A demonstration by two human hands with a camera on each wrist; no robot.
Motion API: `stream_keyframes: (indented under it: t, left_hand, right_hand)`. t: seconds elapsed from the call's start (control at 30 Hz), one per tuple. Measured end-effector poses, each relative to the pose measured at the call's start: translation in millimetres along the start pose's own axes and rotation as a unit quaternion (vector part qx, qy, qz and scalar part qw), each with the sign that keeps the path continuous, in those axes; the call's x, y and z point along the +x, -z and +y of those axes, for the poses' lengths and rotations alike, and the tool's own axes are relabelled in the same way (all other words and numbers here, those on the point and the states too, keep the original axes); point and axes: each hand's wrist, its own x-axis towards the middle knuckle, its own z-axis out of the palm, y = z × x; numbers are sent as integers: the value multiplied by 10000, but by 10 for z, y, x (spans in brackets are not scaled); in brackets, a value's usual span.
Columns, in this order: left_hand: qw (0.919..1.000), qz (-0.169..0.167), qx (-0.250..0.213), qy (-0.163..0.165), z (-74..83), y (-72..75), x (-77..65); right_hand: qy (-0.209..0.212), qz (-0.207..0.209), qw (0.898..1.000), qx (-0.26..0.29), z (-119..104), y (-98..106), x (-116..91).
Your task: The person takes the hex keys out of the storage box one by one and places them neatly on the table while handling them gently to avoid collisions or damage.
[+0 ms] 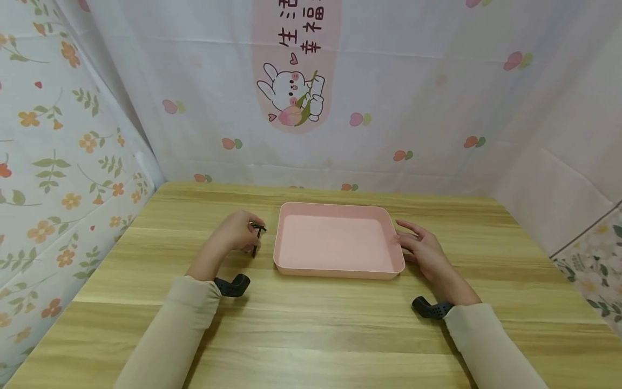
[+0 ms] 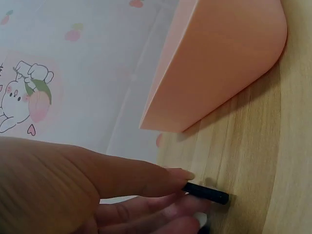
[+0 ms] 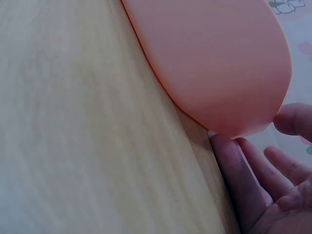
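A shallow pink tray (image 1: pixel 340 274) with rounded corners lies on the wooden table. Left of it, my left hand (image 1: pixel 237 231) pinches a thin black T-shaped piece (image 1: pixel 259 232) between thumb and fingers. In the left wrist view, the black rod end (image 2: pixel 207 192) sticks out past the fingertips, close over the wood. Something small and white (image 2: pixel 201 219) shows beneath those fingers; most of it is hidden. My right hand (image 1: pixel 427 254) holds the tray's right end. One digit (image 3: pixel 292 119) touches the rim while a fingertip (image 3: pixel 225 146) is right at the bottom edge.
The wooden table (image 1: pixel 311 335) reaches back to a white printed cloth (image 1: pixel 413 97) with a rabbit picture. A flowered cloth (image 1: pixel 63 178) hangs along the left side. Black camera mounts (image 1: pixel 233 285) sit on both wrists.
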Motion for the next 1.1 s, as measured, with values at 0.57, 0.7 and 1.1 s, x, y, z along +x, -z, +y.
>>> stream_keyframes:
  t: [0.57,0.7,1.1]
  left_hand:
    - [9991,142,272,277,13,-50,-9]
    - [9986,220,259,393,24,-75,-15]
    - [9954,720,497,398,36,-137,-39]
  right_hand:
    - [-2,33,10000,-8,6,-9,11]
    - [-5,46,10000,-42,-6,-8,12]
    - [-15,50,10000,-71,-12,-3,0]
